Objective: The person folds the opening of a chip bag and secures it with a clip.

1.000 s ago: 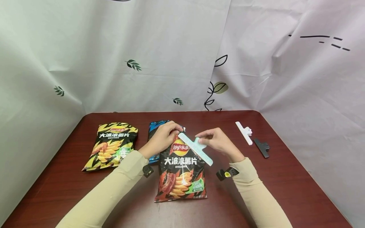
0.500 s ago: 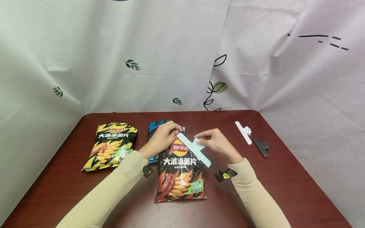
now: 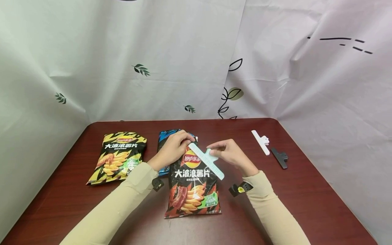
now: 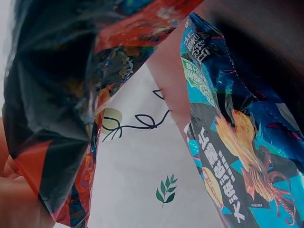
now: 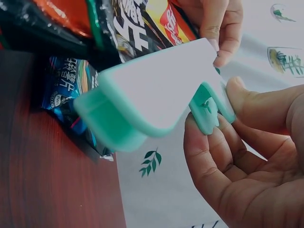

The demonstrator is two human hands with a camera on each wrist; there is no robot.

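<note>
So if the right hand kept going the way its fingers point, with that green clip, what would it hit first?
Probably the top of the red bag, which the left hand holds up. The right hand pinches the clip, already at that edge; depth is hard to judge.

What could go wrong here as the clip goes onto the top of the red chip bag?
The mint clip lies slanted across the red chip bag, so it may bite crooked and leave a gap. The right hand pinches only its small tabs, so it could slip. The left hand holds just one top corner; the bag could shift.
</note>
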